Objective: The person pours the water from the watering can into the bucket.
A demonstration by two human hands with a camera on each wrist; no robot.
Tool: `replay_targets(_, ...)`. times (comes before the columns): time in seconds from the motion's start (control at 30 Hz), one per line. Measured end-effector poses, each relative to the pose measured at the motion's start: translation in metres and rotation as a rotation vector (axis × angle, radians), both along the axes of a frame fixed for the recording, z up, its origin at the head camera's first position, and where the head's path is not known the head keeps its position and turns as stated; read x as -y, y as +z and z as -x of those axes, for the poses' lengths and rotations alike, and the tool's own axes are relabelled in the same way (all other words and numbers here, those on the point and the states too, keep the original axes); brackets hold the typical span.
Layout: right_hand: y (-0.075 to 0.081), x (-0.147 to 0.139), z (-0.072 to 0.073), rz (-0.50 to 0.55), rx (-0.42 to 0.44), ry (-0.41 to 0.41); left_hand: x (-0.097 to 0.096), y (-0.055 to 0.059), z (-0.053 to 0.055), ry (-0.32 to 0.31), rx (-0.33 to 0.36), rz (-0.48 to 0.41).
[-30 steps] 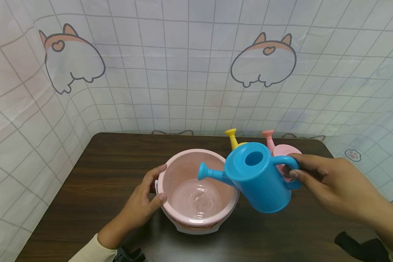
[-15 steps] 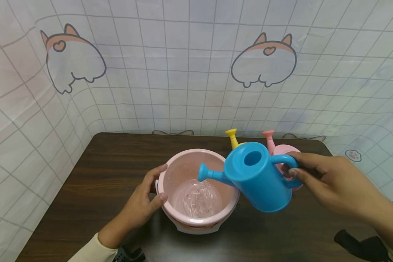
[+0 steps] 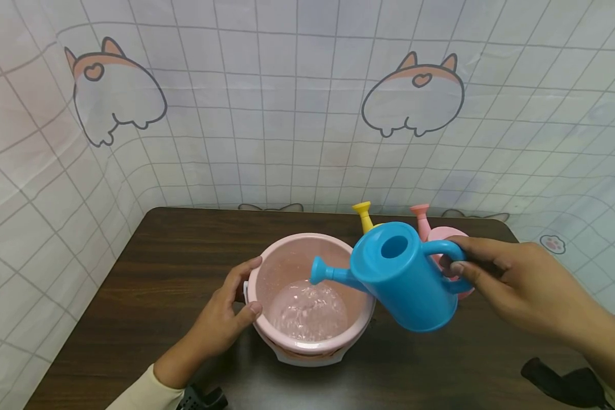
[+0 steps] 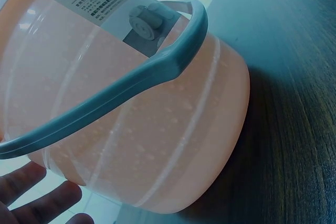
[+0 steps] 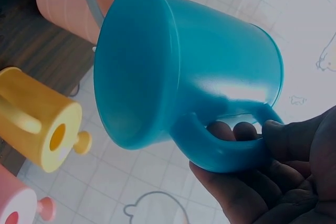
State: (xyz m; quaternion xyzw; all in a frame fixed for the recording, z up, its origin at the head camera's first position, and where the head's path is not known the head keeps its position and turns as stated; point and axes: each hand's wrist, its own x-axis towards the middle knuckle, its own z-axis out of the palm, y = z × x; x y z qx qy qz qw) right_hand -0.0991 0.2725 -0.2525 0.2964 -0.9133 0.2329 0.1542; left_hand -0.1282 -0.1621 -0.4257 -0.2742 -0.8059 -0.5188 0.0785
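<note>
A pink bucket [image 3: 300, 346] stands on the table, with rippled water [image 3: 310, 313] at its bottom. My left hand [image 3: 220, 310] holds the bucket's left rim, its thumb over the edge; in the left wrist view its fingers [image 4: 50, 203] lie by the wall, below a folded grey handle [image 4: 121, 90]. Raised over the bucket's right side, a blue watering can [image 3: 405, 279] tilts left, its spout above the opening. My right hand [image 3: 523, 285] grips the can's handle, fingers through the loop and thumb on top. I cannot make out a stream from the spout.
Behind the blue can stand a yellow watering can [image 5: 39, 119] and a pink watering can [image 5: 18, 198], partly hidden in the head view. A white gridded curtain [image 3: 287, 114] with cartoon prints hangs behind the dark wooden table [image 3: 148, 273].
The water in the bucket is more churned than a second ago. The blue watering can and my right hand have shifted very slightly; my left hand stays on the rim.
</note>
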Motion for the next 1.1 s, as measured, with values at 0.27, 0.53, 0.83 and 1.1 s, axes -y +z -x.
replay_targets(0.27,0.0000,0.0008,0.0010,-0.001,0.003,0.009,-0.0003,0.0005,-0.0005,0.000,-0.002,0.001)
replay_targets(0.53,0.0016,0.0033,0.0018,-0.001,0.009,-0.010,0.0001,-0.0003,0.0000,-0.003,-0.013,-0.002)
replay_targets(0.83,0.0029,0.0047,0.0018,-0.007,0.031,-0.017,-0.0003,0.0007,-0.0003,-0.004,-0.017,-0.003)
replay_targets(1.1,0.0040,0.0048,0.0036,0.000,0.049,0.010,-0.0004,0.0003,-0.0002,-0.007,-0.017,-0.008)
